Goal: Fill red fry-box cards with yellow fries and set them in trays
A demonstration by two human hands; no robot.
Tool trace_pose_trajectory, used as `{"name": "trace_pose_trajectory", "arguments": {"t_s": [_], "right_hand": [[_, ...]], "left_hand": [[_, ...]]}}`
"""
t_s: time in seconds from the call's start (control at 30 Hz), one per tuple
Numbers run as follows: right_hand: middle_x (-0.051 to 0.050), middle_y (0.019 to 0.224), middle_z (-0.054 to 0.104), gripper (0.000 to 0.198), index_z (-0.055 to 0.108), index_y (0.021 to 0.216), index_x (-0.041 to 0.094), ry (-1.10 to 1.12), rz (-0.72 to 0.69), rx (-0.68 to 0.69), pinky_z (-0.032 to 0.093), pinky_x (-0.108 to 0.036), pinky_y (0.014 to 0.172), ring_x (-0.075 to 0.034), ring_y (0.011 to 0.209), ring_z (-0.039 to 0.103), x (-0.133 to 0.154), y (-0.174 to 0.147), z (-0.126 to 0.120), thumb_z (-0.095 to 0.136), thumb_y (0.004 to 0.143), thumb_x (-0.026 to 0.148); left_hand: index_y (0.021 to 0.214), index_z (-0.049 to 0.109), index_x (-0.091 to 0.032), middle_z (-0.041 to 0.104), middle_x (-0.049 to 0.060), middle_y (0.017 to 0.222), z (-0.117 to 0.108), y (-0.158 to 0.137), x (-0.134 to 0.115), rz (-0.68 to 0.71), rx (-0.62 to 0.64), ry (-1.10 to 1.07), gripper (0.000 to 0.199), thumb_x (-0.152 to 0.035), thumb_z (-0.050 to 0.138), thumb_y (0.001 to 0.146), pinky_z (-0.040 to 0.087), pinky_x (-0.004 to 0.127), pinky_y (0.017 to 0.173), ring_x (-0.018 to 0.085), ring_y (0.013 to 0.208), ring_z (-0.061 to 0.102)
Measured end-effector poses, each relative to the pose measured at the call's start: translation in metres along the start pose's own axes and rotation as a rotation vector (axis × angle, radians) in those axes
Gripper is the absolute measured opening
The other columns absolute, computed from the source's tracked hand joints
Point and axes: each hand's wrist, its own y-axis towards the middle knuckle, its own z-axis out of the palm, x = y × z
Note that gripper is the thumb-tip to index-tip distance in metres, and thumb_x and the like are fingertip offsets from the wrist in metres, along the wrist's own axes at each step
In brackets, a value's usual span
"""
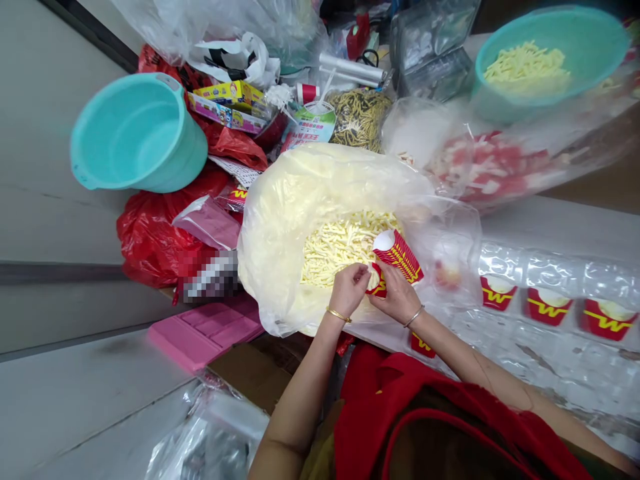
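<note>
From my remote view, a yellow-gold bracelet (pixel 339 315) circles the wrist behind the left hand (pixel 349 290), a slim silvery bangle (pixel 414 317) the right (pixel 397 295); forearms (pixel 305 400) are bare, and a red garment (pixel 363 417) borders olive-brown cloth (pixel 320 460).

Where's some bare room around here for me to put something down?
A pale strip on the right looks bare, between the bag of red pieces and the clear trays. It's crowded left of the big bag, with boxes and red bags.
</note>
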Motion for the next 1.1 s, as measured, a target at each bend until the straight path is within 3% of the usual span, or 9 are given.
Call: {"name": "trace_pose_trajectory", "arguments": {"t_s": [0.13,0.2,0.37,0.43,0.53,0.67,0.83,1.0,1.1], "right_hand": [[-0.015,0.123,0.053,0.065,0.035,0.132,0.015,0.028,-0.007,-0.005,0.044,-0.048,0.095,-0.030,0.113,0.050,-0.008,-0.004,0.002,0.060,0.072,0.024],[-0.015,0.124,0.052,0.065,0.035,0.132,0.016,0.057,0.006,-0.023,0.044,-0.049,0.095,-0.030,0.114,0.050,-0.011,-0.004,0.002,0.060,0.073,0.026],[-0.016,0.124,0.052,0.074,0.032,0.135,0.016,0.094,0.083,-0.088,0.043,-0.049,0.096,-0.031,0.114,0.051,-0.014,0.000,-0.003,0.066,0.072,0.035],[-0.016,0.126,0.051,0.073,0.032,0.135,0.017,0.088,0.095,-0.095,0.042,-0.049,0.097,-0.030,0.115,0.050,-0.015,0.000,-0.005,0.066,0.073,0.035],[-0.016,0.126,0.051,0.073,0.032,0.135,0.017,0.084,0.102,-0.098,0.042,-0.048,0.099,-0.030,0.116,0.049,-0.015,-0.003,-0.008,0.066,0.074,0.036],[-0.016,0.126,0.051,0.073,0.032,0.135,0.016,0.094,0.128,-0.107,0.043,-0.049,0.098,-0.031,0.116,0.050,-0.016,-0.006,-0.010,0.066,0.073,0.037],[-0.017,0.125,0.051,0.072,0.033,0.134,0.017,0.103,0.123,-0.093,0.043,-0.050,0.096,-0.031,0.115,0.051,-0.014,-0.001,-0.006,0.066,0.073,0.038],[-0.016,0.124,0.052,0.073,0.033,0.134,0.016,0.085,0.092,-0.076,0.042,-0.049,0.097,-0.031,0.114,0.050,-0.007,0.005,0.001,0.066,0.073,0.038],[-0.016,0.127,0.050,0.074,0.031,0.136,0.018,0.079,0.086,-0.079,0.042,-0.051,0.097,-0.032,0.116,0.049,-0.001,0.007,0.004,0.065,0.074,0.037]], "left_hand": [[0.072,0.066,-0.019,0.065,0.002,0.070,0.002,-0.008,0.000,0.059,0.192,0.058,0.016,-0.024,0.054,0.082,0.044,0.026,0.067,0.016,0.068,0.059],[0.072,0.066,-0.019,0.066,0.002,0.072,-0.004,-0.003,0.001,0.091,0.212,0.067,0.019,-0.025,0.052,0.084,0.044,0.026,0.068,0.016,0.070,0.059],[0.103,0.060,-0.018,0.063,0.008,0.095,-0.023,0.050,0.010,0.032,-0.203,0.285,0.026,-0.032,0.057,0.083,0.044,0.029,0.073,0.019,0.079,0.059],[0.107,0.057,-0.017,0.060,0.010,0.100,-0.022,0.076,0.016,0.024,-0.244,0.416,0.033,-0.030,0.064,0.077,0.044,0.030,0.073,0.022,0.085,0.058],[0.095,0.060,-0.017,0.060,0.009,0.093,-0.015,0.098,0.024,0.043,-0.203,0.442,0.020,-0.019,0.062,0.076,0.043,0.030,0.073,0.022,0.088,0.056],[0.077,0.060,-0.017,0.057,0.001,0.071,-0.018,0.089,0.035,-0.023,-0.252,0.102,0.005,-0.019,0.056,0.077,0.042,0.026,0.067,0.015,0.071,0.054],[0.075,0.060,-0.016,0.056,-0.002,0.064,-0.043,0.053,0.034,-0.284,-0.139,-0.425,0.017,-0.032,0.063,0.071,0.036,0.019,0.050,0.008,0.054,0.046],[0.077,0.060,-0.016,0.055,-0.002,0.066,-0.055,0.026,0.024,-0.372,-0.050,-0.636,0.025,-0.037,0.069,0.067,0.024,0.017,0.045,0.005,0.053,0.043],[0.077,0.061,-0.017,0.050,-0.003,0.063,-0.051,0.017,0.019,-0.336,-0.008,-0.590,0.024,-0.038,0.068,0.069,0.027,0.018,0.048,0.007,0.055,0.043]]}}
